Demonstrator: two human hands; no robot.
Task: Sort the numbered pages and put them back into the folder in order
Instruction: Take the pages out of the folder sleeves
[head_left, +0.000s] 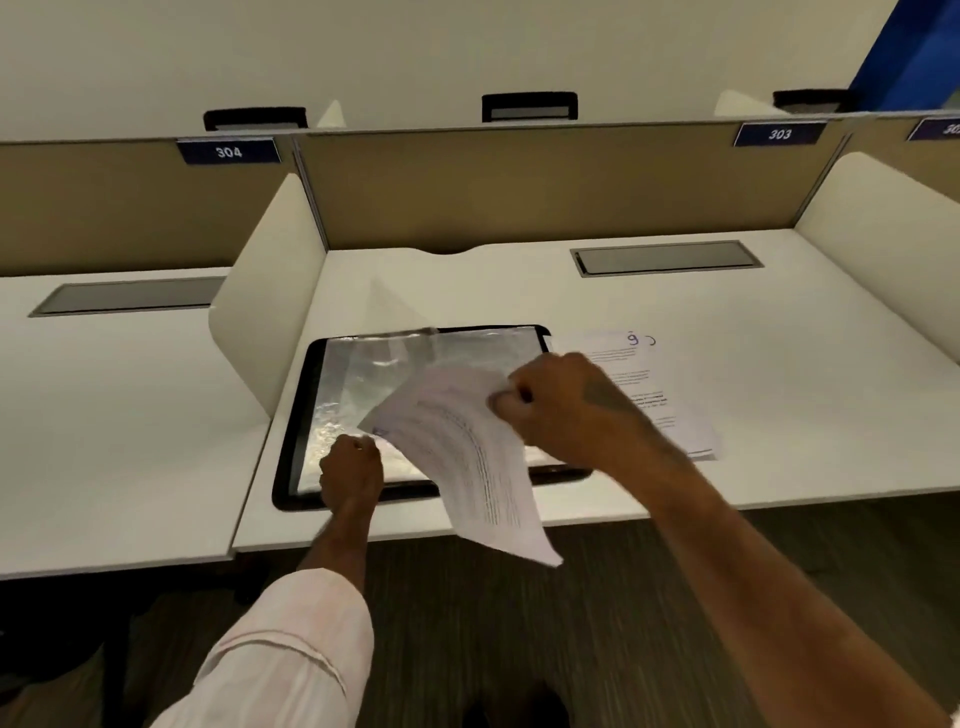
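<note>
Hands pinch a blurred page (467, 457) and sleeve (384, 364), hiding the folder (296, 415)

The left hand (350, 465) is curled into a loose fist, knuckles up, its forearm reaching straight forward out of a rolled pale sleeve (291, 639). The right hand (561, 405), farther forward and higher, is closed in a pinch with thumb and fingers pressed together toward the left hand; its bare forearm stretches in diagonally from the lower right.

One folder (306, 415), two hands (351, 467), one held page (467, 457)
</note>
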